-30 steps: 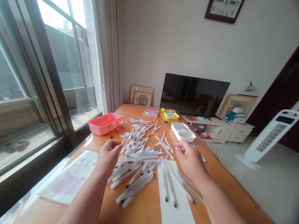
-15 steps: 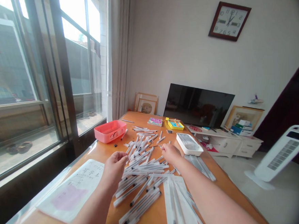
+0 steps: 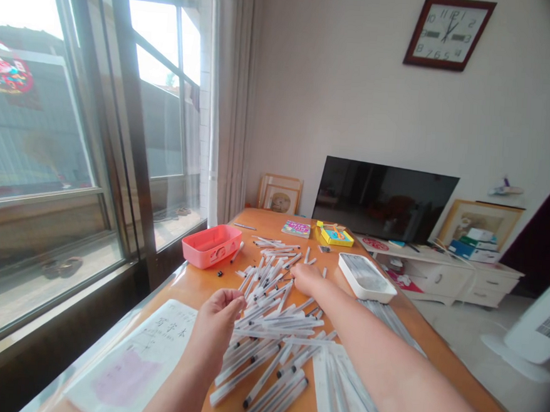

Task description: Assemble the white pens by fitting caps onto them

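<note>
A heap of clear pens [image 3: 271, 319] with black ends lies across the middle of the table. At its near left edge is my left hand [image 3: 217, 318], thumb and fingers pinched together; anything between them is too small to make out. My right hand [image 3: 306, 279] reaches over the far right side of the heap, its fingers curled down among the pens and their tips mostly hidden. Beneath my right forearm, more pens lie on a white sheet [image 3: 322, 379]. To the left of my left hand rests a writing booklet [image 3: 177, 318].
A red plastic basket [image 3: 196, 251] stands at the left edge. On the right is a white tray [image 3: 377, 295] of grey sticks, with more sticks [image 3: 396, 321] beside it. A colourful booklet [image 3: 296, 228] and a yellow box [image 3: 339, 237] lie at the far end of the wooden table [image 3: 250, 220].
The view has swung slightly left, so the room appears shifted right. My right hand has moved left over the pens; my left hand stays pinched near the heap's edge.
</note>
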`<action>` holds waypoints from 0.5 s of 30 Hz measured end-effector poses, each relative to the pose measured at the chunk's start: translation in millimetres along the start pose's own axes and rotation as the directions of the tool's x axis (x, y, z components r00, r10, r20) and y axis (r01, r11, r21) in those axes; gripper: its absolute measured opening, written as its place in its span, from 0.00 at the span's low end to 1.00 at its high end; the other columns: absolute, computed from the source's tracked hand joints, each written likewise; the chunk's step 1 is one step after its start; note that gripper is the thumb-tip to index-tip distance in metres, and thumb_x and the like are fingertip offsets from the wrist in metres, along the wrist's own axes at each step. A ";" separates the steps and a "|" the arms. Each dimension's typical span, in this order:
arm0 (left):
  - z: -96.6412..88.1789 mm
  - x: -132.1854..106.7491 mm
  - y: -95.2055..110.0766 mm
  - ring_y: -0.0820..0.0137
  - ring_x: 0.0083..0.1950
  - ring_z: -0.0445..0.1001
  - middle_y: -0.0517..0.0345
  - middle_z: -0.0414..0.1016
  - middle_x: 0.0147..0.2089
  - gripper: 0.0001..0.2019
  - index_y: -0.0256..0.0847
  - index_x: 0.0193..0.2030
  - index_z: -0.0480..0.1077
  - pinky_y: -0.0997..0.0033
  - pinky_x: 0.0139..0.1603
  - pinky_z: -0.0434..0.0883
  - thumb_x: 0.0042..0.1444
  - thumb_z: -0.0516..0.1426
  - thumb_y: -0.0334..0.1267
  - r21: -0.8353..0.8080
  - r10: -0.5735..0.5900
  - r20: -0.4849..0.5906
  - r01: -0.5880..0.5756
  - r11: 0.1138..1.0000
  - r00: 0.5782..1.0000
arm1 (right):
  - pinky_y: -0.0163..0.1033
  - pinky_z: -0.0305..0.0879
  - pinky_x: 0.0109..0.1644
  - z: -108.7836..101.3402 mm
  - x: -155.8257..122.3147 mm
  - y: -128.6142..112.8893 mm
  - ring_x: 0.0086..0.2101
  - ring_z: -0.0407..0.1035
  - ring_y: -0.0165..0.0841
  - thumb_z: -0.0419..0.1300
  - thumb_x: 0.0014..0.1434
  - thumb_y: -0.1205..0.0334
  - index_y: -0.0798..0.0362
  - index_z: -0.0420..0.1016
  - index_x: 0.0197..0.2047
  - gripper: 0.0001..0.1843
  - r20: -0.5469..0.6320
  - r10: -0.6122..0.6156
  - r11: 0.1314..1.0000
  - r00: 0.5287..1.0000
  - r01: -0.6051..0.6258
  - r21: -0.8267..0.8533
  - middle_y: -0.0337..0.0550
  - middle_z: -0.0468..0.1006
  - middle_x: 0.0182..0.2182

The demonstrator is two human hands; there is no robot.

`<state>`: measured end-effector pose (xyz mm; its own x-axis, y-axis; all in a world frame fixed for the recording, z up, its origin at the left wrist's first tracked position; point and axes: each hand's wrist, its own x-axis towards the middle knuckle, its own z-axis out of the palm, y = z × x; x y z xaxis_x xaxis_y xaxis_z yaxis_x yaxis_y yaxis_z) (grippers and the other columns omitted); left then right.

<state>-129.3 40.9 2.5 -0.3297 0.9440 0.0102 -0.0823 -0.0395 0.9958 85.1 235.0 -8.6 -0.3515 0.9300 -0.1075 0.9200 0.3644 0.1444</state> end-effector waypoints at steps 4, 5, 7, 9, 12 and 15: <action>0.2 0.6 -2.0 0.70 0.32 0.66 0.56 0.76 0.32 0.13 0.38 0.36 0.72 0.69 0.36 0.61 0.49 0.62 0.46 0.008 -0.004 -0.002 0.004 1.000 1.000 | 0.50 0.72 0.51 -6.7 4.5 0.9 0.49 0.72 0.39 0.60 0.66 0.55 0.54 0.70 0.58 0.20 0.057 -0.026 0.999 0.998 0.027 -0.032 0.50 0.72 0.54; 0.3 0.9 -2.3 0.70 0.32 0.67 0.55 0.76 0.33 0.13 0.38 0.37 0.72 0.69 0.36 0.61 0.49 0.62 0.46 0.009 -0.008 -0.008 0.008 1.000 1.000 | 0.50 0.72 0.51 -9.2 5.1 0.4 0.49 0.72 0.40 0.60 0.66 0.55 0.55 0.70 0.58 0.20 0.072 -0.029 0.999 0.997 0.032 -0.035 0.50 0.72 0.54; 0.3 1.6 -2.5 0.69 0.33 0.67 0.55 0.76 0.33 0.14 0.38 0.37 0.73 0.69 0.36 0.60 0.49 0.62 0.46 0.008 -0.015 -0.021 0.015 1.000 1.000 | 0.50 0.72 0.51 -14.9 6.2 -1.6 0.49 0.72 0.40 0.61 0.66 0.55 0.56 0.70 0.58 0.21 0.098 -0.034 0.999 0.995 0.038 -0.039 0.51 0.72 0.54; -0.3 2.3 -2.6 0.69 0.33 0.68 0.55 0.76 0.32 0.14 0.38 0.37 0.73 0.69 0.36 0.60 0.49 0.62 0.46 0.004 -0.017 -0.033 0.017 1.000 0.999 | 0.50 0.72 0.51 -20.9 7.3 -4.7 0.49 0.72 0.39 0.60 0.66 0.55 0.56 0.70 0.58 0.20 0.120 -0.039 0.998 0.992 0.044 -0.041 0.51 0.72 0.54; -1.9 3.6 -2.9 0.69 0.33 0.67 0.54 0.77 0.33 0.14 0.38 0.37 0.73 0.68 0.36 0.61 0.49 0.62 0.46 -0.001 -0.020 -0.048 0.020 1.000 0.999 | 0.48 0.71 0.52 -29.3 8.8 -9.6 0.48 0.73 0.44 0.67 0.59 0.57 0.59 0.74 0.54 0.23 0.136 -0.055 0.997 0.989 0.061 -0.039 0.57 0.76 0.51; -3.2 4.2 -2.9 0.70 0.33 0.67 0.53 0.78 0.35 0.14 0.38 0.37 0.73 0.69 0.36 0.61 0.50 0.62 0.46 -0.012 -0.031 -0.057 0.030 0.999 0.998 | 0.47 0.71 0.51 -35.4 10.3 -13.0 0.48 0.75 0.52 0.74 0.44 0.63 0.61 0.80 0.48 0.26 0.126 -0.088 0.995 0.988 0.092 -0.026 0.63 0.80 0.45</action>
<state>-133.4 43.9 -0.7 -0.3797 0.9248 -0.0259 -0.1036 -0.0147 0.9945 63.4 241.6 23.3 -0.4062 0.8809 -0.2431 0.8791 0.4493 0.1592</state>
